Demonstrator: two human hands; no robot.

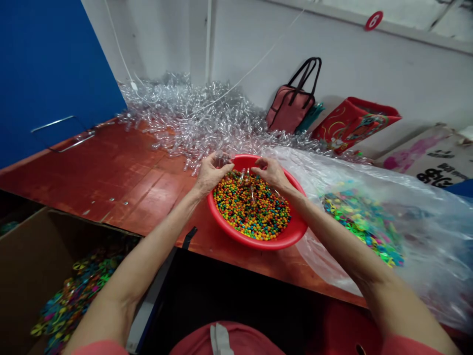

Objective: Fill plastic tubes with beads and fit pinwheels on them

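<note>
My left hand (212,172) pinches a clear plastic tube (222,159) above the near rim of a round red plastic basin (284,240). My right hand (271,172) rests over the far right rim, and its fingers seem to grip another clear tube (244,176) that points down toward the beads. The basin is filled with small glossy multicoloured beads (251,207). A further clear tube (252,195) stands among them, partly hidden by glare.
A large heap of clear plastic tubes (192,118) lies behind the basin on a red wooden table (129,182). To the right, a clear plastic bag (364,227) holds colourful plastic pieces. A cardboard box (44,266) of similar pieces stands below left. Bags lean against the wall.
</note>
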